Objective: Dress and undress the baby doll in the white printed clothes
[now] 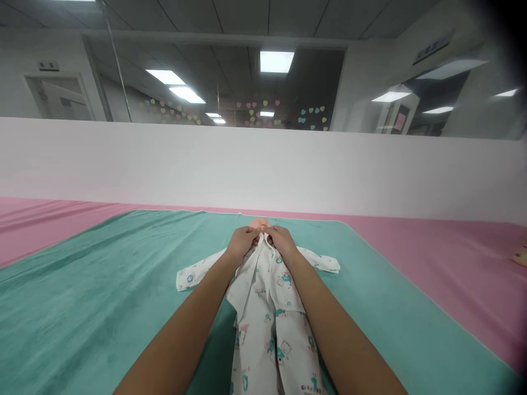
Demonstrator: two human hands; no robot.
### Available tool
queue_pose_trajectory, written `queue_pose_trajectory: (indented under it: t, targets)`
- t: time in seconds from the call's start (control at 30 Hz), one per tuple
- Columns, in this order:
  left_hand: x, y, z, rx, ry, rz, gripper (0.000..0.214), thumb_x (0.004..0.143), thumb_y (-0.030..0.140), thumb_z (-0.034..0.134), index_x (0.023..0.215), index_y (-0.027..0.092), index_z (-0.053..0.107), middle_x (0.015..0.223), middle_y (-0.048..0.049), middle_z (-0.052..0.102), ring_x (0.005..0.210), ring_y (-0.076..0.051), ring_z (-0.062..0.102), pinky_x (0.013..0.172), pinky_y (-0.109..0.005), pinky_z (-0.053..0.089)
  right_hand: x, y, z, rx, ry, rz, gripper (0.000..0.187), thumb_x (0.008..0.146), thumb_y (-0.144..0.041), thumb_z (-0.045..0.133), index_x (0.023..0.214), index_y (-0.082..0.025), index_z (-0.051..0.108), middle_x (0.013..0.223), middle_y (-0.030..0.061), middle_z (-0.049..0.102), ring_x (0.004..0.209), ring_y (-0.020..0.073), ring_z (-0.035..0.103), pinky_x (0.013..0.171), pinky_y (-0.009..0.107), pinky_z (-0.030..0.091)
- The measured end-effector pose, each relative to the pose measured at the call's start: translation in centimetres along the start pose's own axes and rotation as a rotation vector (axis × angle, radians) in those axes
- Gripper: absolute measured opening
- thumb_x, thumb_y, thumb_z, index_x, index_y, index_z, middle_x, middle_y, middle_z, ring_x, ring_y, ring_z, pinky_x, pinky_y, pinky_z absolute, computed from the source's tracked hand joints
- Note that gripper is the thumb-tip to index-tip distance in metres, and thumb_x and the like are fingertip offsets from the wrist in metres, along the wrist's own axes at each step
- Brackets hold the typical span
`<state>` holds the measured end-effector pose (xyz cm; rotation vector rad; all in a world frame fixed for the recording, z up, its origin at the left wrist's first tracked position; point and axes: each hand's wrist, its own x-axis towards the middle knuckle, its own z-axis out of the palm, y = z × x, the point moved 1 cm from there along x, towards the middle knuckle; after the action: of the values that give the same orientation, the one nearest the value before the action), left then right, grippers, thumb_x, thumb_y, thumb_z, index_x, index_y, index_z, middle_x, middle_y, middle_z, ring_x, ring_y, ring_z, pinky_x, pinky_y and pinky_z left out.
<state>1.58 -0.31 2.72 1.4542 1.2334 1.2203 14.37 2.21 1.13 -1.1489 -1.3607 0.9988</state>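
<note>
A baby doll (pixel 259 223) lies on its back, its head away from me and mostly hidden behind my hands. White baby clothes (pixel 263 296) with a teal and pink print cover its body, both sleeves stretched out to the sides and the trouser legs toward me. At the neck, my left hand (pixel 244 241) pinches the left edge of the jacket's collar. My right hand (pixel 280 240) pinches the collar's right edge close beside it. Between the hands the two front edges come nearly together. The fingertips are partly hidden.
Under the doll lies a teal blanket (pixel 135 285), spread over a pink sheet (pixel 432 258). A low white wall (pixel 263 170) runs along the far side, with a glass window above it. Something tan (pixel 522 255) shows at the right edge, cut off.
</note>
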Motion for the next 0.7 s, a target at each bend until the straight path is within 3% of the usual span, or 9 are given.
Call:
queue_pose_trajectory:
  t: [0.27,0.4,0.7]
  targets:
    - [-0.2,0.3,-0.8,0.143,-0.067,0.019,0.028,0.063,0.023,0.055,0.043,0.018,0.037,0.04,0.0068,0.028,0.041,-0.006,0.023,0.042,-0.023,0.016,-0.2,-0.1,0.0,-0.038,-0.09,-0.005,0.025,0.067,-0.041,0.055,0.057,-0.018,0.052,0.044,-0.0035,0.05,0.042,0.0089,0.041,0.044,0.022,0.029]
    - [-0.3,0.3,-1.1,0.122,-0.089,0.008,0.02,0.062,0.024,0.055,0.047,0.017,0.043,0.043,0.0059,0.034,0.042,-0.007,0.028,0.043,-0.022,0.02,0.1,0.2,0.0,-0.053,-0.085,0.001,0.028,0.066,-0.043,0.056,0.055,-0.018,0.05,0.043,-0.0037,0.049,0.04,0.0089,0.04,0.043,0.022,0.027]
    - [-0.1,0.1,0.0,0.049,0.023,0.033,0.015,0.065,0.024,0.052,0.055,0.014,0.053,0.052,0.0017,0.049,0.052,-0.01,0.044,0.05,-0.021,0.032,0.1,1.0,-0.5,-0.049,-0.076,-0.042,0.035,0.071,-0.049,0.052,0.056,-0.019,0.042,0.043,-0.0046,0.046,0.038,0.0081,0.036,0.043,0.023,0.025]
